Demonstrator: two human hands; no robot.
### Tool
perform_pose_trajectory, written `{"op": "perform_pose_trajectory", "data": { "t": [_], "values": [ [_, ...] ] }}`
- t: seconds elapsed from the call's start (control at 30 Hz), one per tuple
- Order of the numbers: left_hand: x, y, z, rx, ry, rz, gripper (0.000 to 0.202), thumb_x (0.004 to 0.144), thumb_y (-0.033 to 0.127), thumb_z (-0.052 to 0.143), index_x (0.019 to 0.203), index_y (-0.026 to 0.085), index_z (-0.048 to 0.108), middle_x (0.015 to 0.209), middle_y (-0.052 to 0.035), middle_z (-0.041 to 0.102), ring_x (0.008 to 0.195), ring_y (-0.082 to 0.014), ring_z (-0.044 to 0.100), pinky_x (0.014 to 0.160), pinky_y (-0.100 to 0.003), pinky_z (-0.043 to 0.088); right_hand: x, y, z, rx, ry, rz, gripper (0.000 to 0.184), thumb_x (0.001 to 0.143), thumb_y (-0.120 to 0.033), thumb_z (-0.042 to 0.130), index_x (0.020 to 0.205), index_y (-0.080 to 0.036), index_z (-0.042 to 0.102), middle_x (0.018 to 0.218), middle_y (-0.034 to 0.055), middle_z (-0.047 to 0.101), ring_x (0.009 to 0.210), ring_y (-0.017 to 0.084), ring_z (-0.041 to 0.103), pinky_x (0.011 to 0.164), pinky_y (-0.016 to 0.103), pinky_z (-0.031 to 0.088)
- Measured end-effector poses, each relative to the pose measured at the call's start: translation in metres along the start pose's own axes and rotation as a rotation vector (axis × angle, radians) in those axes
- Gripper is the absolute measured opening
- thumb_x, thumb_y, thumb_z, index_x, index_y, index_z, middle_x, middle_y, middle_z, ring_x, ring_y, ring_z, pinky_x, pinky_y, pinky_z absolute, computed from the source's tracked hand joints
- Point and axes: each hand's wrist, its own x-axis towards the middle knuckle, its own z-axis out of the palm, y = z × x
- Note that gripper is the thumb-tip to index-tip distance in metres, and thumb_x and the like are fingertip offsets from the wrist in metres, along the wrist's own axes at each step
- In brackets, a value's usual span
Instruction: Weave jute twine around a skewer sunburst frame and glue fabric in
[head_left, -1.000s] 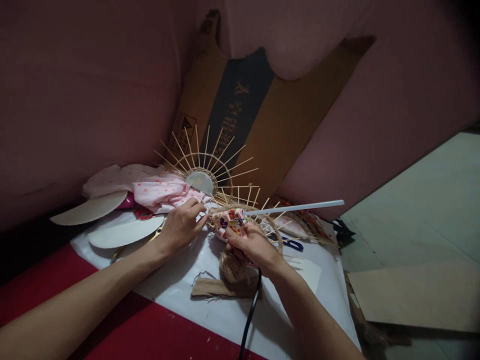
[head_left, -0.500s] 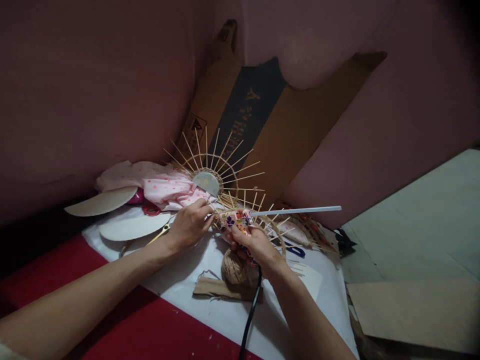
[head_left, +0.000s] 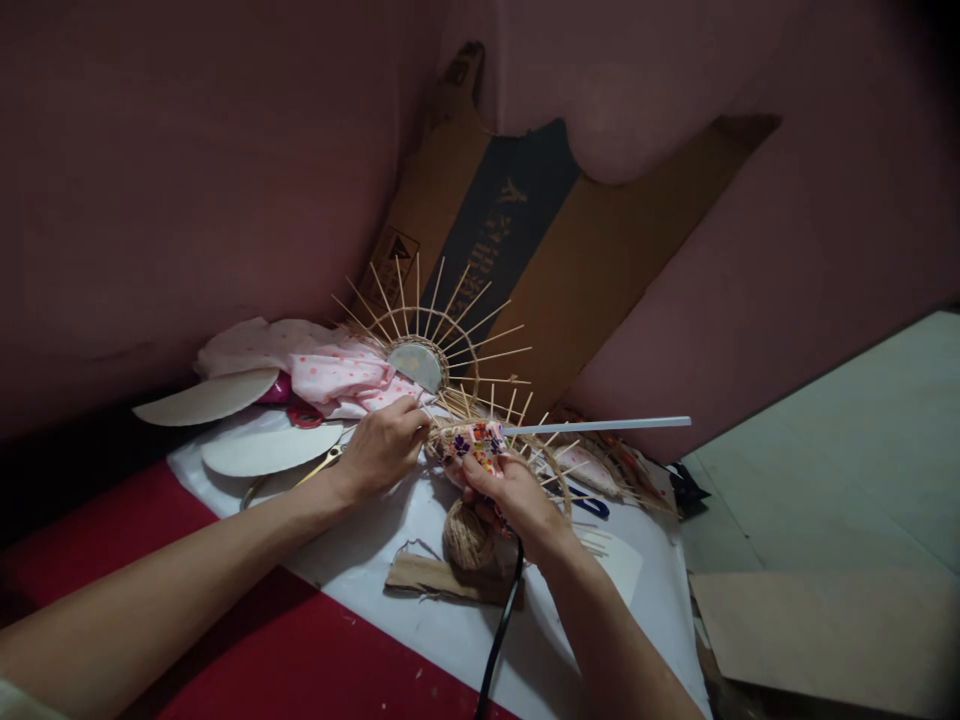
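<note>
The floral glue gun (head_left: 474, 442), near the white sheet's (head_left: 375, 565) far edge, is clamped in the right hand (head_left: 511, 492), its nozzle at the skewer ring (head_left: 556, 470) pinched by the left hand (head_left: 384, 447); seemingly gluing, and next calls for a steady nozzle

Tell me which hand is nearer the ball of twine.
Right. The right hand, gripping the glue gun, sits just above the ball of twine; the left hand is farther, at the skewer frame.

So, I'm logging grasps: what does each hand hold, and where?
Right hand: floral glue gun, by its handle. Left hand: pinches the skewer frame at its near edge.
</note>
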Motion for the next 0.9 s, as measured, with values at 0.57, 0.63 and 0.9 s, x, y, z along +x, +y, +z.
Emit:
{"op": "perform_pose_trajectory", "data": {
  "t": [0.57,0.63,0.9],
  "values": [
    [0.000,-0.001,-0.001,-0.014,0.008,0.017,0.019,0.087,0.013,0.045,0.079,0.014,0.062,0.080,-0.0064,0.057,0.072,-0.0164,0.055,0.065,-0.030,0.045,0.000,0.008,0.002,-0.004,0.006,-0.055,0.041,0.073,-0.056,0.064,0.079,-0.015,0.059,0.054,-0.0041,0.051,0.037,0.005,0.033,0.032,0.019,0.021],
    [0.000,-0.002,-0.001,-0.021,0.006,0.021,0.019,0.086,0.012,0.045,0.079,0.014,0.062,0.081,-0.0069,0.057,0.072,-0.0168,0.055,0.066,-0.030,0.045,0.001,0.010,0.001,0.009,0.005,-0.064,0.040,0.074,-0.056,0.064,0.081,-0.016,0.059,0.056,-0.0039,0.052,0.038,0.005,0.034,0.033,0.019,0.022],
    [0.000,-0.001,-0.002,-0.056,0.001,0.039,0.011,0.084,0.013,0.050,0.080,0.015,0.061,0.084,-0.0061,0.056,0.075,-0.0166,0.055,0.069,-0.031,0.046,0.000,0.011,0.000,0.025,0.004,-0.101,0.044,0.074,-0.058,0.062,0.073,-0.015,0.055,0.057,-0.0029,0.052,0.037,0.004,0.033,0.032,0.019,0.020]
  ]
}}
